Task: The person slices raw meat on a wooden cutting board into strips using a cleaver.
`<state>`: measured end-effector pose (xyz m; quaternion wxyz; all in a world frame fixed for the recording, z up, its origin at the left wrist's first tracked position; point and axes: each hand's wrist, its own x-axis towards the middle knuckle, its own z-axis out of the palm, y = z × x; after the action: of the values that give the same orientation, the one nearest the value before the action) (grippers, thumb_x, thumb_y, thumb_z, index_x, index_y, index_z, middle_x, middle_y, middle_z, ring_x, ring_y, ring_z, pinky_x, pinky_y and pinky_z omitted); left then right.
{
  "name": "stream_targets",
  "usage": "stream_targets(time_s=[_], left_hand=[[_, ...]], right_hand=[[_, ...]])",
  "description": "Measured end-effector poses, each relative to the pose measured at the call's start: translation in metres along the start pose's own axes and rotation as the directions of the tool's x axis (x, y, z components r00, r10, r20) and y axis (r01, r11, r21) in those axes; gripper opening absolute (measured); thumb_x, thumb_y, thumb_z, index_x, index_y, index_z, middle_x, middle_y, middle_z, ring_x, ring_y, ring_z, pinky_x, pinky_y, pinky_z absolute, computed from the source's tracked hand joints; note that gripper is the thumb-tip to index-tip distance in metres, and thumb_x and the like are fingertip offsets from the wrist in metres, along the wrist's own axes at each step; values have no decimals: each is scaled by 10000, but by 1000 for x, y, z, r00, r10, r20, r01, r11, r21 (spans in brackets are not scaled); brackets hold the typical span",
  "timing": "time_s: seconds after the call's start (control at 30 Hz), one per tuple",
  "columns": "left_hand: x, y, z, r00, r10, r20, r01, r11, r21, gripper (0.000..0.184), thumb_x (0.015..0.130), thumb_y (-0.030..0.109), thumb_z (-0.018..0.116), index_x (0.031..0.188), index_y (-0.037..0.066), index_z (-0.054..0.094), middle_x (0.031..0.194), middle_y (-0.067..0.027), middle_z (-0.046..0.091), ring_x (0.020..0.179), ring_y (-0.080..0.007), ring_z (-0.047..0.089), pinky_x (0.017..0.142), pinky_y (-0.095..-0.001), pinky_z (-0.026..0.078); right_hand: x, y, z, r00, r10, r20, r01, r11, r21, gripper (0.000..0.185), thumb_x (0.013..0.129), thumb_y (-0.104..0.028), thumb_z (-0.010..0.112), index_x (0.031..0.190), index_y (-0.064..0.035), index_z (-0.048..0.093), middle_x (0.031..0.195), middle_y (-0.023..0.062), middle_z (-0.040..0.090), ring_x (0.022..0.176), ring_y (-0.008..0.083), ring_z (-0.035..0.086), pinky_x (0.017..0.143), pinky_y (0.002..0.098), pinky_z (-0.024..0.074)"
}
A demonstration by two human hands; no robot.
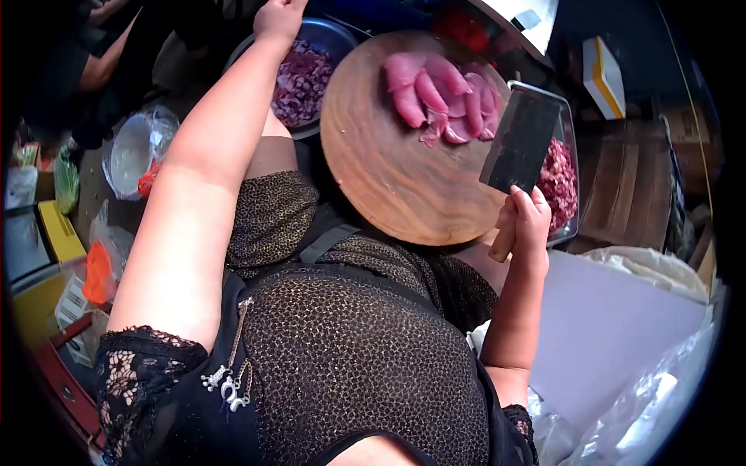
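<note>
My right hand (530, 221) is wrapped round the wooden handle of a cleaver (519, 140). Its broad dark blade points up and away from me, over the right edge of a round wooden chopping board (373, 140). Slabs of raw pink meat (431, 89) lie in a pile on the board's far half. My left arm stretches forward, and my left hand (281, 17) is closed near a metal bowl (330, 35) of diced purplish-red pieces (299, 81). The top of the view cuts off part of that hand, so what it holds, if anything, cannot be made out.
Right of the board stands a clear-walled tray (573, 225) of minced red meat (556, 186), partly behind the cleaver. Beyond are brown wooden boards (625, 182) and a white box (604, 78). A bag-lined bucket (130, 155) stands left. Another person's arm (105, 66) shows top left.
</note>
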<state>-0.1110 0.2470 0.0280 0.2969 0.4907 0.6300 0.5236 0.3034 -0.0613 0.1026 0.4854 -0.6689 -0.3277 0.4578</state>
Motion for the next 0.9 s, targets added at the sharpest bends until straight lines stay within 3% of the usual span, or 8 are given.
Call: stream_targets(time_s=[0.07,0.23,0.33,0.37,0.5,0.57,0.83,0.9], left_hand=[[-6,13,1,994,95,49,-106,926,361,761,822,709,598,1197,52,676,1174,-167,685,1131,-258,625,977,-345,451],[6,-25,13,989,40,141,-100,890,444,844,785,772,536,1328,129,604,1379,-146,560,1282,-330,514,1065,-424,391],[-18,2,32,892,403,203,-442,688,575,695,840,658,571,1272,118,636,1326,-115,606,1249,-295,544,1046,-422,409],[-26,7,42,822,517,240,-563,670,483,482,880,436,668,1180,59,682,1216,-151,658,1146,-287,616,986,-358,465],[-129,55,92,687,355,634,-556,818,145,254,877,266,685,1059,94,731,1013,-129,708,961,-288,677,879,-359,525],[-168,70,115,359,411,838,-793,607,42,266,811,255,714,1037,117,739,1025,-105,704,948,-305,664,863,-412,534],[-195,80,132,275,417,866,-939,309,150,227,742,234,771,902,87,708,983,-94,688,925,-272,659,797,-401,539],[-197,85,125,471,76,879,-506,839,198,207,789,243,780,864,67,701,864,-60,707,749,-183,664,673,-324,544]], right_hand=[[-3,19,-21,998,53,-21,-54,999,-2,144,925,-84,588,812,-46,506,607,43,532,445,143,527,402,288,463],[-6,49,-28,967,253,-29,-248,963,107,135,927,-130,582,832,-69,508,654,25,538,478,142,549,420,312,483],[7,65,-31,974,225,-4,-222,965,143,123,922,-144,584,842,-78,517,664,17,545,501,138,561,438,311,488],[9,65,-29,976,220,-1,-218,968,126,123,919,-146,589,845,-76,519,665,16,544,503,137,561,441,311,487],[12,60,-27,969,248,11,-247,960,130,166,910,-154,608,823,-75,490,665,32,541,506,143,560,440,314,477],[14,60,-25,968,250,8,-249,958,143,184,906,-152,614,813,-73,477,663,39,539,501,147,557,439,310,469],[15,65,-26,970,242,16,-242,959,145,167,917,-158,617,827,-73,504,656,28,549,485,136,552,434,306,474],[18,66,-28,975,220,25,-221,966,133,166,918,-159,616,829,-75,504,654,24,546,486,135,552,435,304,474]])
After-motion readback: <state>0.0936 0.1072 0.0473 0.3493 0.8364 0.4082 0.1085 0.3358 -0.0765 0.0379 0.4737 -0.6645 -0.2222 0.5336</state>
